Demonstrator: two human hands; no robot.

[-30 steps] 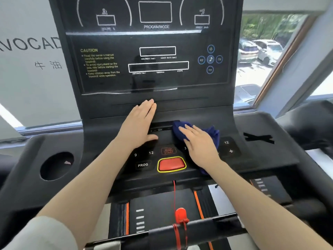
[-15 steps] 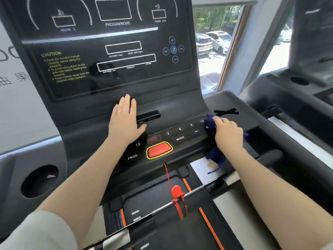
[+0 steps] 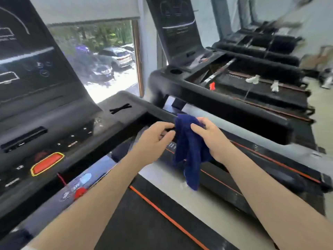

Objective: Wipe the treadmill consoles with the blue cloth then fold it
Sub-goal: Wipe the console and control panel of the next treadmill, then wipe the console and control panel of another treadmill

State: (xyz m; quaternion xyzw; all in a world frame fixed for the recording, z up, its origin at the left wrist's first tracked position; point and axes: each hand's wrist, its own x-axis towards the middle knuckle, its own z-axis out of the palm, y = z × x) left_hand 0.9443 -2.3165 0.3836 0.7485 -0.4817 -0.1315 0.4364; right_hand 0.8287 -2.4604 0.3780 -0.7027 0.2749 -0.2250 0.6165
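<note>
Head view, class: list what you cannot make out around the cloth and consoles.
- Cloth: its top bunched under the right hand; whether the left hand grips it, unclear.
- Near console: cut off by left edge, labels blurred.
- Far console: text blurred, too small.

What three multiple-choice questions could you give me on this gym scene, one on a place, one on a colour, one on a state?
1. Where is the dark blue terry cloth?
A. Flat on the console
B. Hanging in the air in front of the person
C. On the floor

2. What colour is the big yellow-rimmed oval button on the black treadmill console?
A. Green
B. White
C. Red

3. How is the cloth now?
A. Bunched and drooping
B. Neatly folded
C. Spread flat

Answers: 1 B, the right hand grips it clear of the console, with the left hand beside it; 2 C, its face is red; 3 A, it hangs in loose folds.
</note>
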